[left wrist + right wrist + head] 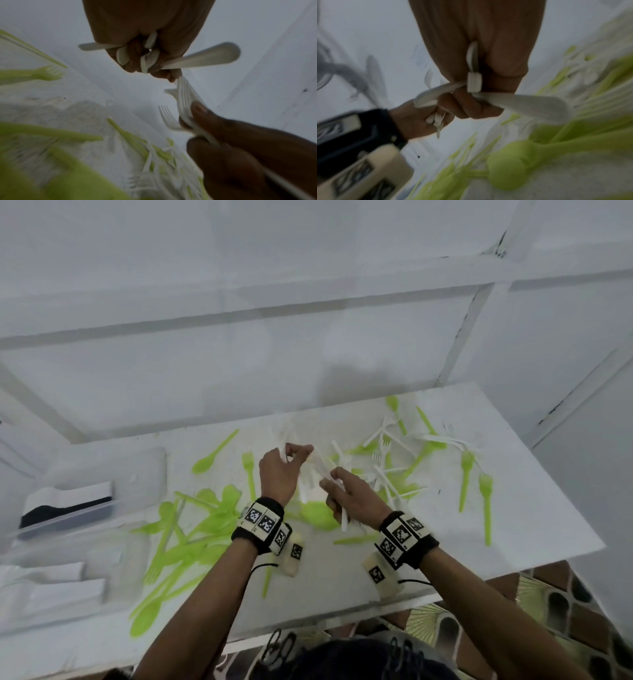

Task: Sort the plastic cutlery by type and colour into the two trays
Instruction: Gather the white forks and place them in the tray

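Note:
Both hands meet above the middle of the white table (513, 529). My left hand (297, 453) grips a bundle of white cutlery (202, 59) by the handles. My right hand (331, 480) grips a bunch of white forks (184, 100), tines up and touching the left fingers. Loose lime-green forks, spoons and knives lie in a heap (195, 529) at the left. Mixed white and green pieces (390, 460) are scattered behind the hands. Two clear trays (68, 511) (51, 587) stand at the left edge.
A green spoon (214, 454) lies alone at the back left. Two green forks (484, 508) lie near the right edge. A green spoon (510, 165) sits under my right hand. White panelled walls close in behind and to the right; patterned floor (548, 611) shows past the table's front edge.

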